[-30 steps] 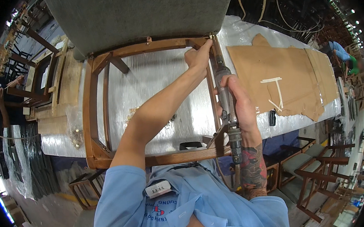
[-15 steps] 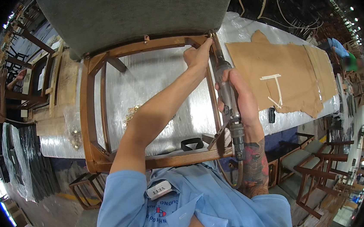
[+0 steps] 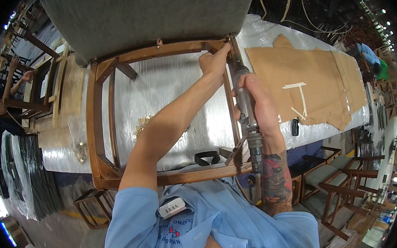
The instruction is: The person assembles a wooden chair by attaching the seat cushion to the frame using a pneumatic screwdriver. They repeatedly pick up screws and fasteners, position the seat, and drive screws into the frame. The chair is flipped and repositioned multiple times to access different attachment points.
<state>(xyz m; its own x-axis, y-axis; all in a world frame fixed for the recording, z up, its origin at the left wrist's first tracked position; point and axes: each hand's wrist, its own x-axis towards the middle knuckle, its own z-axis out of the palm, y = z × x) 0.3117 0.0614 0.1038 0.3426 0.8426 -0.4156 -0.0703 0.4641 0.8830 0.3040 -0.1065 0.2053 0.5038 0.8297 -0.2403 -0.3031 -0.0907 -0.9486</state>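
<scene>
My right hand (image 3: 261, 101) is wrapped round a grey air screwdriver (image 3: 246, 102), which lies along the right rail of a brown wooden chair frame (image 3: 96, 115). Its tip points at the frame's far right corner. At that corner my left hand (image 3: 215, 61) is closed, thumb and finger pinched by a small metal bracket (image 3: 229, 38); what they hold is too small to make out. A grey upholstered panel (image 3: 142, 10) adjoins the frame's far rail, where another metal bracket (image 3: 159, 43) shows. The screwdriver's hose runs down beside my right forearm.
Under the frame is a plastic-wrapped table (image 3: 168, 86) with a pile of small brass-coloured hardware (image 3: 142, 125). Brown cardboard (image 3: 306, 81) lies to the right, a black strap (image 3: 207, 158) near me. Chairs (image 3: 330, 183) stand lower right. People work at far left and upper right.
The screwdriver and my right hand have shifted slightly, its rear end moving a little left and up. My left hand stays at the corner. The person at far left has moved their arms.
</scene>
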